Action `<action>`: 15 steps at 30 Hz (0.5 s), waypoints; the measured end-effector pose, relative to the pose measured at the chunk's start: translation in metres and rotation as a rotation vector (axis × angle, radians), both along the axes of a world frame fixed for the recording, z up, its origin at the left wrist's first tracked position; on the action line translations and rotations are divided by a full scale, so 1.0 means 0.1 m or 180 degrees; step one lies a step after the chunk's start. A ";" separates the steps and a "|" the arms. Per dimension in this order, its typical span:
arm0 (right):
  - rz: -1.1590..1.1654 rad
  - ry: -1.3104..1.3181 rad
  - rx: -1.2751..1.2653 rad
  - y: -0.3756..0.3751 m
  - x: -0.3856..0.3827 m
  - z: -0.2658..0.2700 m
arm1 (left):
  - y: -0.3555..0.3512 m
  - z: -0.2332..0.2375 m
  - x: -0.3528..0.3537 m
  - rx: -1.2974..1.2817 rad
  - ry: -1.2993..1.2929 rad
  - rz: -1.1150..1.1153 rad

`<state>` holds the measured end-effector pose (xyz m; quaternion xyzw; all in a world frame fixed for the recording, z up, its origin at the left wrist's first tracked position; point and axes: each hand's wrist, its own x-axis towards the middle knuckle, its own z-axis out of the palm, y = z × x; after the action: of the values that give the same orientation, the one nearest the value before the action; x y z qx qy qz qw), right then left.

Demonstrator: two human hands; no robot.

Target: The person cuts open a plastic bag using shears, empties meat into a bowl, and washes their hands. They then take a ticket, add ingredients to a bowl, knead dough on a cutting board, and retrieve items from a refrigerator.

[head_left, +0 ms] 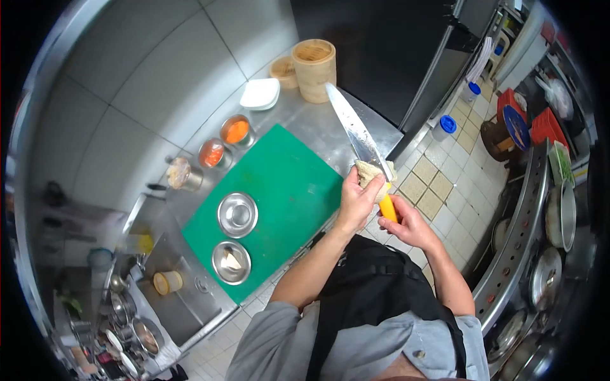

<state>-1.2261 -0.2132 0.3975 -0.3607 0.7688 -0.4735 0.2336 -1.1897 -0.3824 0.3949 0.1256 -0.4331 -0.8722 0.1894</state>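
Head view, single frame. The fisheye rim is dark, and the pots and pans at bottom left and along the right edge are too blurred to itemise.

Your left hand has its grip closed on a beige lump held against the knife. Your fingers hide most of the lump, so you cannot tell whether it is cloth or food. Your right hand has its grip wrapped round the yellow handle, with only a short length showing. The blade points up and away from you. Hands, lump and knife are in the air just off the tabletop edge, over the tiled floor.

Containers:
- The upper steel bowl on the green cutting board shows bare metal.
- The lower steel bowl holds a pale piece that cannot be identified.
- Three small pots stand by the wall. One has orange contents, one orange-red, and one something brownish and unclear.
- White dishes are stacked near the bamboo steamers, whose interiors are hidden.
- The yellow-topped cup is near the sink, contents not visible.
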 end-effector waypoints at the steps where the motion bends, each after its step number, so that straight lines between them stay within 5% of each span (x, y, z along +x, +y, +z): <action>1: 0.0144 -0.0846 -0.0206 0.04 -0.04 0.04 | 0.07 0.08 0.00 -0.0113 -0.0041 -0.0091; 3: 0.0399 -0.1751 -0.0360 0.17 -0.08 0.05 | 0.25 0.20 0.02 -0.0437 -0.0169 -0.0212; 6: 0.0132 -0.2083 -0.0543 0.27 -0.14 -0.01 | 0.42 0.38 0.15 0.0798 0.0343 -0.0269; 12: 0.0099 -0.1662 -0.0196 0.35 -0.17 -0.04 | 0.50 0.05 0.05 -0.0269 -0.0286 -0.0808; 15: 0.0047 -0.1572 -0.0141 0.36 -0.11 0.10 | 0.77 0.03 -0.10 -0.0083 -0.0492 -0.0083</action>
<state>-1.2375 -0.1770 0.4076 -0.2447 0.6752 -0.5623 0.4100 -1.1992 -0.3059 0.3977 0.1844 -0.4593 -0.8566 0.1456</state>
